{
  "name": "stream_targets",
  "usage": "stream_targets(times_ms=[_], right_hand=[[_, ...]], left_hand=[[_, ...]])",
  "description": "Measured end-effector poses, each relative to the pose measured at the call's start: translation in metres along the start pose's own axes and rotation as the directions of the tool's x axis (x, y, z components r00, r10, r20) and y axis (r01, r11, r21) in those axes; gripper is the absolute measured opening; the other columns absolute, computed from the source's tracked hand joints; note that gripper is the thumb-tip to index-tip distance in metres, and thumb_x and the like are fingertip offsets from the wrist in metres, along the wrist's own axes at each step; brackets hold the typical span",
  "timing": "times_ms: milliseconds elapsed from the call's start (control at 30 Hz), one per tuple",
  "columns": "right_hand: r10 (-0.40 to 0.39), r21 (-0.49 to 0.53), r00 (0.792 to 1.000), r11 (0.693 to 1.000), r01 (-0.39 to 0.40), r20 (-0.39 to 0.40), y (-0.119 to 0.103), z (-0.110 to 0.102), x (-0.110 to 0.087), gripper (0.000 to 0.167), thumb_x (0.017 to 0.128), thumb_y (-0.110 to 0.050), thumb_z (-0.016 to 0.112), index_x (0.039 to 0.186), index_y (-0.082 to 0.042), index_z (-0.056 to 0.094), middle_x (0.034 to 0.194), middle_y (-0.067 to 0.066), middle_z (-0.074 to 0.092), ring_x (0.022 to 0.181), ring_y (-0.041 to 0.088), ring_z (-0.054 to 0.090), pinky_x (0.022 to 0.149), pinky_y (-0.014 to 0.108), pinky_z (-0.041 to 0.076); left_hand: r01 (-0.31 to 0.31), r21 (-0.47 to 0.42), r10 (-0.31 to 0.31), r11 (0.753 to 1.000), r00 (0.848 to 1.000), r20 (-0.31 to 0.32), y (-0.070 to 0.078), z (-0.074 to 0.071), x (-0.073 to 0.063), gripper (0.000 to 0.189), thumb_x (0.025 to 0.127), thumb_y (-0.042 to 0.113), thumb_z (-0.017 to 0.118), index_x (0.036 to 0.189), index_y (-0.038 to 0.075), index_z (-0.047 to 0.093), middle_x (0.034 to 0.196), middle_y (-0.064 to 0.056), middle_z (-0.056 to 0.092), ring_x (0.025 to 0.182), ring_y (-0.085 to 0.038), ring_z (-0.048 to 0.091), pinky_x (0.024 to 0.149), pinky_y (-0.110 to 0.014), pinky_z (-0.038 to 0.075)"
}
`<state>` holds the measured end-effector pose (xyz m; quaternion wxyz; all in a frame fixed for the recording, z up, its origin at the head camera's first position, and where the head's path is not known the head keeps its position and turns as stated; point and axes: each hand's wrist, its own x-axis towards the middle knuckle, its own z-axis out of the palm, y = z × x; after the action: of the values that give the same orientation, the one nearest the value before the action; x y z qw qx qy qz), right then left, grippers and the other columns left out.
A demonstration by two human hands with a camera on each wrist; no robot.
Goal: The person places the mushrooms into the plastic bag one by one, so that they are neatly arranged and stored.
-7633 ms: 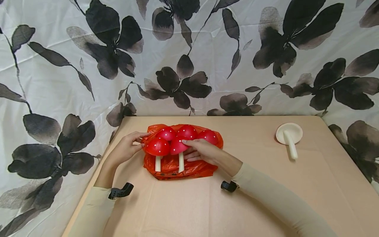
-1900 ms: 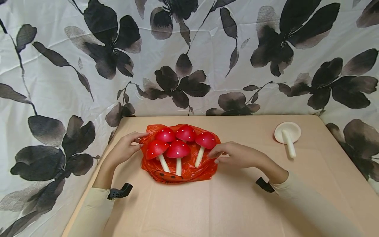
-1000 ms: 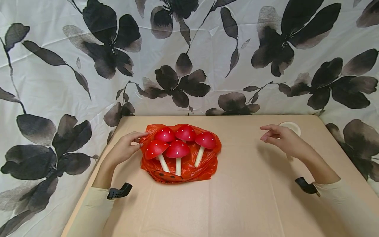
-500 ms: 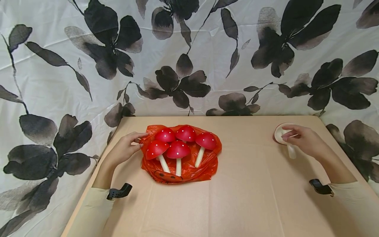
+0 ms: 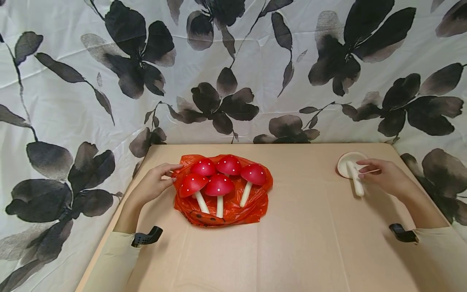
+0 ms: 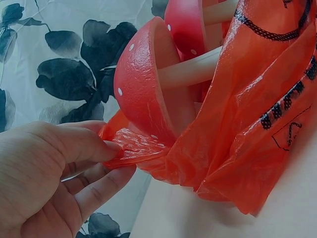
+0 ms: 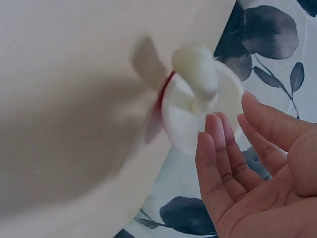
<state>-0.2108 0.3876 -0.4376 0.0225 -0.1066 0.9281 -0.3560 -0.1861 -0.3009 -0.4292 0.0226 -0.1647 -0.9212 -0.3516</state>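
In the left wrist view, my left hand (image 6: 59, 168) pinches the gathered edge of a red plastic bag (image 6: 237, 129) between thumb and fingers. Several toy mushrooms with red, white-dotted caps (image 5: 218, 184) and white stems lie on the bag (image 5: 233, 209) in the head view, caps toward the back. At the right, a single mushroom (image 5: 356, 180) lies cap-down on the table, pale underside and stem facing up. My right hand (image 5: 390, 178) is right beside its stem. The right wrist view shows that hand's fingers (image 7: 218, 148) extended and parted from the thumb, the stem just beyond the fingertips.
The table (image 5: 299, 243) has a light tan cover. Behind it and down its sides hangs a white cloth (image 5: 277, 73) with dark flowers. A black band (image 5: 147, 236) is on the left wrist and another black band (image 5: 402, 233) on the right.
My right hand has left the mushrooms on the bag and moved right to the single mushroom. The bagged mushrooms sit more spread and tilted than at first. My left hand stays at the bag's edge.
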Motion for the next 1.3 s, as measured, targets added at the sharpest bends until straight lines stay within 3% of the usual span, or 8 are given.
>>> stream_targets(times_ms=[333, 500, 633, 733, 900, 1133, 1300], right_hand=[[0.068, 0.061, 0.994, 0.995, -0.073, 0.081, 0.015, 0.001, 0.006, 0.059, 0.100, -0.017, 0.065, 0.145, 0.013, 0.042, 0.126, 0.038, 0.055, 0.087, -0.010, 0.053, 0.071, 0.024, 0.059], [0.068, 0.103, 0.993, 0.992, -0.078, 0.092, 0.024, 0.009, 0.013, 0.062, 0.100, -0.017, 0.065, 0.148, 0.012, 0.039, 0.127, 0.037, 0.055, 0.087, -0.005, 0.056, 0.070, 0.027, 0.059], [0.072, 0.105, 0.993, 0.991, -0.081, 0.092, 0.028, 0.014, 0.018, 0.062, 0.100, -0.017, 0.065, 0.148, 0.011, 0.039, 0.121, 0.034, 0.056, 0.078, 0.007, 0.058, 0.063, 0.027, 0.055], [0.105, 0.091, 0.989, 0.989, -0.114, 0.100, 0.026, 0.015, 0.021, 0.062, 0.100, -0.018, 0.065, 0.148, 0.010, 0.040, 0.119, 0.031, 0.056, 0.075, 0.015, 0.057, 0.060, 0.028, 0.053], [0.144, 0.011, 0.986, 0.989, -0.146, 0.080, 0.022, 0.014, 0.023, 0.065, 0.098, -0.026, 0.068, 0.146, 0.009, 0.043, 0.121, 0.034, 0.055, 0.085, 0.018, 0.058, 0.065, 0.026, 0.056], [0.158, -0.112, 0.987, 0.981, -0.156, 0.005, 0.016, 0.011, 0.022, 0.065, 0.094, -0.025, 0.073, 0.142, 0.010, 0.047, 0.113, 0.037, 0.061, 0.095, 0.040, 0.061, 0.061, 0.023, 0.050], [0.191, -0.161, 0.982, 0.968, -0.191, -0.015, 0.016, 0.008, 0.021, 0.065, 0.091, -0.022, 0.074, 0.141, 0.010, 0.048, 0.110, 0.036, 0.062, 0.093, 0.042, 0.060, 0.061, 0.028, 0.048]], left_hand=[[-0.007, 0.001, 0.007, 1.000, 1.000, -0.011, -0.002, 0.001, 0.000, 0.043, 0.093, -0.007, 0.062, 0.135, 0.004, 0.065, 0.125, -0.016, 0.067, 0.104, -0.034, 0.068, 0.089, -0.047, 0.058], [0.015, -0.005, -0.015, 1.000, 1.000, 0.002, -0.001, 0.001, 0.000, 0.043, 0.094, -0.005, 0.062, 0.135, 0.004, 0.064, 0.125, -0.015, 0.067, 0.105, -0.034, 0.068, 0.091, -0.052, 0.057], [0.022, -0.005, -0.022, 1.000, 1.000, 0.005, -0.002, 0.001, 0.000, 0.043, 0.094, -0.004, 0.062, 0.136, 0.005, 0.064, 0.127, -0.016, 0.066, 0.106, -0.034, 0.067, 0.091, -0.052, 0.057], [0.024, -0.005, -0.024, 1.000, 1.000, 0.006, -0.002, 0.001, 0.000, 0.043, 0.095, -0.003, 0.062, 0.136, 0.006, 0.064, 0.128, -0.015, 0.066, 0.106, -0.033, 0.067, 0.091, -0.051, 0.057], [0.026, -0.006, -0.026, 1.000, 1.000, 0.006, -0.001, 0.001, -0.001, 0.042, 0.094, -0.003, 0.063, 0.136, 0.005, 0.064, 0.128, -0.016, 0.066, 0.106, -0.034, 0.067, 0.090, -0.051, 0.057], [0.043, -0.006, -0.043, 0.999, 0.999, 0.005, -0.001, 0.001, 0.000, 0.042, 0.094, -0.002, 0.064, 0.135, 0.005, 0.064, 0.130, -0.017, 0.065, 0.106, -0.034, 0.066, 0.089, -0.047, 0.058], [0.041, -0.005, -0.041, 0.999, 0.999, 0.010, -0.001, 0.001, 0.000, 0.042, 0.094, -0.002, 0.063, 0.136, 0.006, 0.064, 0.127, -0.015, 0.066, 0.106, -0.033, 0.067, 0.089, -0.041, 0.057]])
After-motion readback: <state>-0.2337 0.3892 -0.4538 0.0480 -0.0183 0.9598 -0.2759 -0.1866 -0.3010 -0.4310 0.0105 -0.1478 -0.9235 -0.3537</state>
